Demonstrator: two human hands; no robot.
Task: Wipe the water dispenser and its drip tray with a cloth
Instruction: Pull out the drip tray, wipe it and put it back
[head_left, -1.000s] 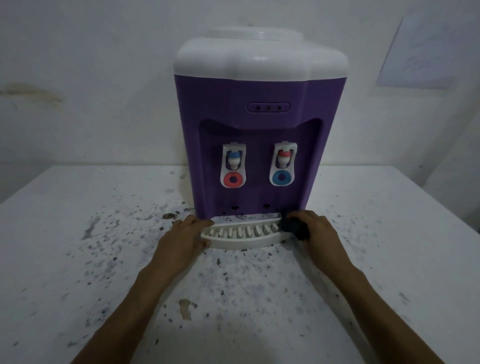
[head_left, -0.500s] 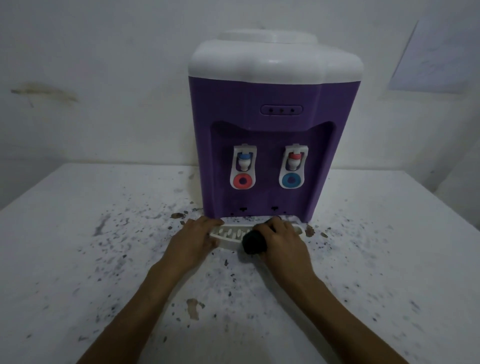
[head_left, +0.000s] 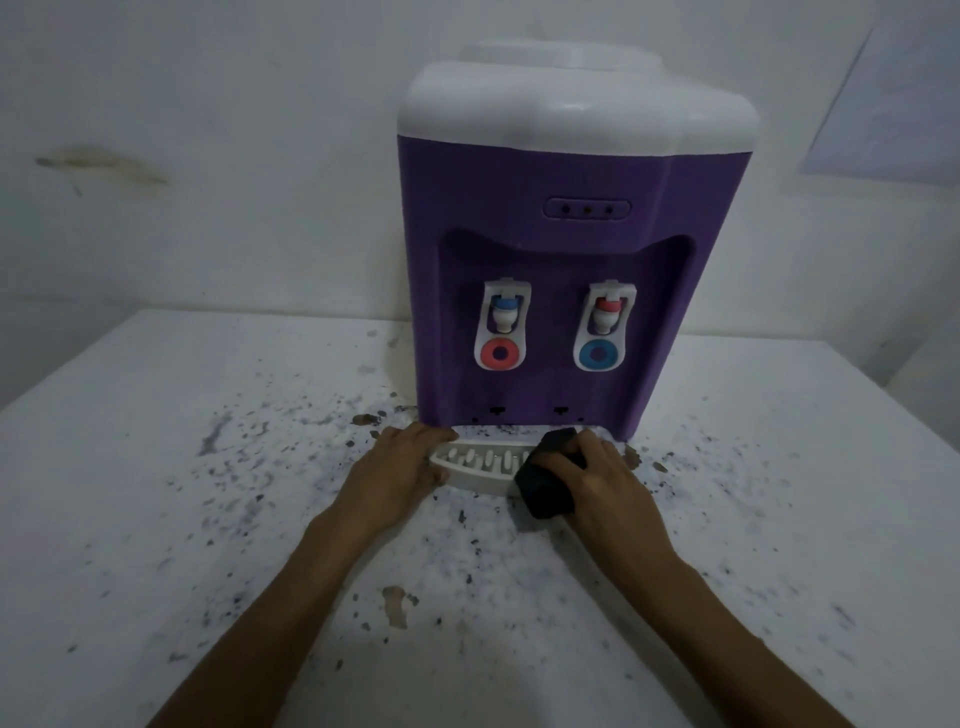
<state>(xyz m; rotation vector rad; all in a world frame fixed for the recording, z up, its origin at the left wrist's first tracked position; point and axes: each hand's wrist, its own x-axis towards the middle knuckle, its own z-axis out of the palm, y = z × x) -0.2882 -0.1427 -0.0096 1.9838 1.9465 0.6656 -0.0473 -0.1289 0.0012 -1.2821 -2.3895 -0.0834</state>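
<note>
**Cloth works back along the drip tray**

The drip tray (head_left: 480, 467) sits at the foot of the water dispenser (head_left: 566, 270), its long axis running left to right across the front, slotted grille facing up. The dark cloth (head_left: 545, 486) covers the tray's right part, draped over its front lip. A second ago it was at the far right end; half a second ago it had swept toward the middle; now it is back nearer the right. So the tray is being scrubbed in strokes, a step probably still unfinished. The right hand (head_left: 605, 480) grips the bunched cloth with curled fingers. The left hand (head_left: 397, 470) holds the tray's left end, steadying it. Both rest on the speckled white table (head_left: 208, 519).
</note>
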